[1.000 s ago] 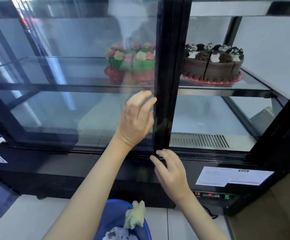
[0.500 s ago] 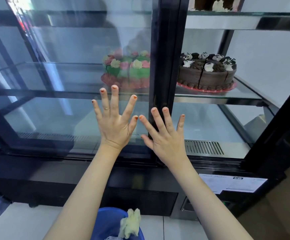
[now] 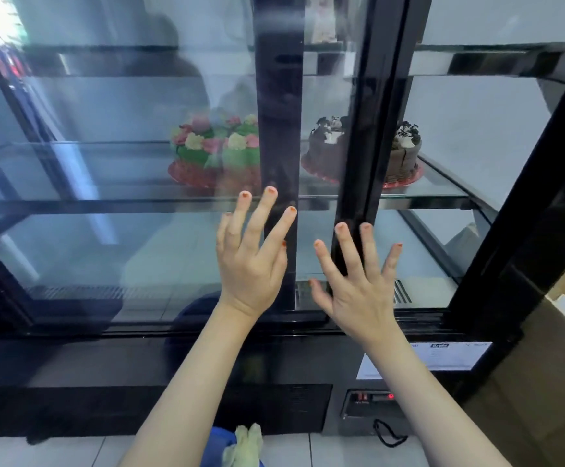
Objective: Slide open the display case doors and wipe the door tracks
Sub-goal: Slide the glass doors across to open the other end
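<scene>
Against display case glass [image 3: 139, 251]: left hand [image 3: 250, 267] flat, fingers spread, on left door frame [image 3: 279, 112]; right hand [image 3: 358, 294] flat, fingers spread, over right door frame [image 3: 368, 129]

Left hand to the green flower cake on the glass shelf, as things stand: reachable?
Probably not. The left hand lies flat on the door glass, and the green flower cake sits behind that pane, hazy with reflections. No opening shows on that side.
</scene>
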`<state>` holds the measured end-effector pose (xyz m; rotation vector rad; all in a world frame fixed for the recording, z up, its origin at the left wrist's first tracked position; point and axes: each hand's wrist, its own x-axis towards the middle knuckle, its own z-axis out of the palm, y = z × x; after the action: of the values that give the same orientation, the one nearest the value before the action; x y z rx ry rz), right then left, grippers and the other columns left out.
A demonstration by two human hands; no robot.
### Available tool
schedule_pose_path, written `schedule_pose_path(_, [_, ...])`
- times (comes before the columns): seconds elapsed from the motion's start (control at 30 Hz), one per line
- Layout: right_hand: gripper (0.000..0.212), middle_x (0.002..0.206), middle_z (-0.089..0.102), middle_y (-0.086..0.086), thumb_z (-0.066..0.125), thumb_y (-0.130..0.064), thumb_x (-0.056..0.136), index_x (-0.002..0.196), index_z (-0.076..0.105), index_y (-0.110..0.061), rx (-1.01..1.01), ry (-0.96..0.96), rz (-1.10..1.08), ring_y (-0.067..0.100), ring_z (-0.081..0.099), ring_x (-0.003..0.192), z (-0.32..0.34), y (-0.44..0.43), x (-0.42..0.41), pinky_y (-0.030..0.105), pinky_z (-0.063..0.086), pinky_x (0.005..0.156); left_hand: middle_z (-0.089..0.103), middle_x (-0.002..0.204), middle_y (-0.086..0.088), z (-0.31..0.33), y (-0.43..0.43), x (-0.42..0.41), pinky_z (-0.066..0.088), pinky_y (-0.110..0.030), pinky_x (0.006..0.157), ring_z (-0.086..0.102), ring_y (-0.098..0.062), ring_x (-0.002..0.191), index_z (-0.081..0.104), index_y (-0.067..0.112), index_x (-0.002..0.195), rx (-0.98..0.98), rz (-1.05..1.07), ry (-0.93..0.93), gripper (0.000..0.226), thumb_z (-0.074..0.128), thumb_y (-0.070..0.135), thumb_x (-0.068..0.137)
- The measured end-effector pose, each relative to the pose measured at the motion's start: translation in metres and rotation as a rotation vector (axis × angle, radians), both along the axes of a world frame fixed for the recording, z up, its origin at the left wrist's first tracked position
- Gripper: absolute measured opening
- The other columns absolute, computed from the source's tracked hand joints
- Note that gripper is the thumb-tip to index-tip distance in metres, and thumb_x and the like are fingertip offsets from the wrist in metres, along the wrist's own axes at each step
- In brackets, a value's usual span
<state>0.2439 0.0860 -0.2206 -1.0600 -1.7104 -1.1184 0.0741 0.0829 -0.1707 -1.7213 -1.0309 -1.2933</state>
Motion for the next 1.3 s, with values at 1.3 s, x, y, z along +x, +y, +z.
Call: schedule_pose_path(1.3, [0.071, 0.159, -0.001, 0.009, 0.029, -0.065, 0.090, 0.151, 0.009, -0.035, 0.128, -0.119, -0.107, 0.035, -0.001, 0.145, 0.017, 0.027, 0.102, 0.054, 0.001, 0.114, 0.003, 0.150, -0.008, 0.010, 0.021, 0.083, 0.004, -0.057, 0.108, -0.013, -0.025, 0.142, 0.013, 0.031, 0.146, -0.007, 0.265, -0.051, 0.056, 0.034, 0.045, 0.095])
